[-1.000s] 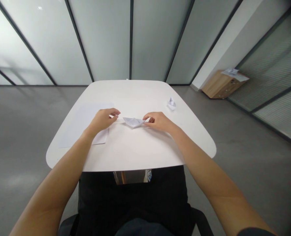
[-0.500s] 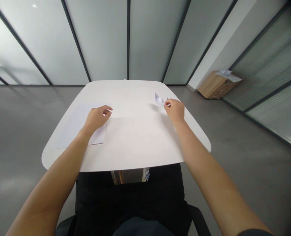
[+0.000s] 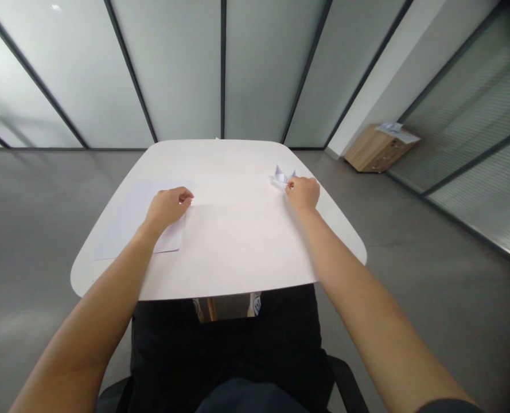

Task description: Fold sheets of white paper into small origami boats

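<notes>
My right hand (image 3: 303, 194) is over the right side of the white table (image 3: 237, 246). Its thumb and index finger pinch the near edge of a small folded paper boat (image 3: 279, 176), white with pointed peaks. Part of the boat is hidden behind my fingers, and it sits at or just above the tabletop. On the left, my left hand (image 3: 168, 207) hovers by the right edge of some white paper sheets (image 3: 125, 221). Its fingers are curled in, thumb tip close to the index finger, and I see nothing held there.
A wooden cabinet (image 3: 379, 148) with papers on top stands against the wall at the right. Frosted glass panels (image 3: 186, 69) rise behind the table. Below the near table edge are my legs in black trousers (image 3: 229, 350) and a chair armrest (image 3: 347, 381).
My right hand has lowered the paper boat toward the tabletop, and its shadow has drawn in close. The fingers of my left hand have curled closer together.
</notes>
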A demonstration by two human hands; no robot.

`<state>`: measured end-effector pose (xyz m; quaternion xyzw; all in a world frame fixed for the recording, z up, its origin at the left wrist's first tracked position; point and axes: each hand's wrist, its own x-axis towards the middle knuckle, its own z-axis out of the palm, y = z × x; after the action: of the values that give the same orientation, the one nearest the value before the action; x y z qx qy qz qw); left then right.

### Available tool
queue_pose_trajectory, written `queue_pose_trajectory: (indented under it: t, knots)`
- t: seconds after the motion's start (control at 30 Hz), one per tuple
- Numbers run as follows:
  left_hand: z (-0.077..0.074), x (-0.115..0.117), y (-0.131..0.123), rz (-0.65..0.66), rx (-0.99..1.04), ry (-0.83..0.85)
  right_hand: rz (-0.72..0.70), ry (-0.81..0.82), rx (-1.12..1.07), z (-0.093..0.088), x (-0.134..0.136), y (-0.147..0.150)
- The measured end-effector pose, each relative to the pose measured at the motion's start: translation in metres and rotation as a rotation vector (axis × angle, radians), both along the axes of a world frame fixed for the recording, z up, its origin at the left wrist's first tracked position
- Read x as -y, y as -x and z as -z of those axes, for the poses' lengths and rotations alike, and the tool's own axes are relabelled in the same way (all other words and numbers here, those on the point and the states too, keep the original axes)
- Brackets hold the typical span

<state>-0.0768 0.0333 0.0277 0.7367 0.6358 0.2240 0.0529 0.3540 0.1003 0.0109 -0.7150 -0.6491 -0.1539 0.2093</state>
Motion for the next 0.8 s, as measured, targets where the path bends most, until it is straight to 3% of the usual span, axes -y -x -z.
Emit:
queue_pose_trajectory:
  t: [0.2,0.4,0.6,0.8]
  knots:
    - [-0.006,-0.001,0.010,-0.042,-0.023,0.033,-0.033,-0.040,-0.033,-0.011,0.010,0.007]
    - [-0.007,-0.004,0.051,-0.330,-0.150,0.128,-0.186,-0.085,-0.133,-0.017,0.024,0.027]
    - [0.006,-0.007,0.096,-0.503,-0.214,0.383,-0.359,0.063,-0.165,-0.011,0.033,0.051]
    - [-0.004,0.000,0.093,-0.534,-0.209,0.368,-0.485,0.163,-0.160,-0.003,0.037,0.063]
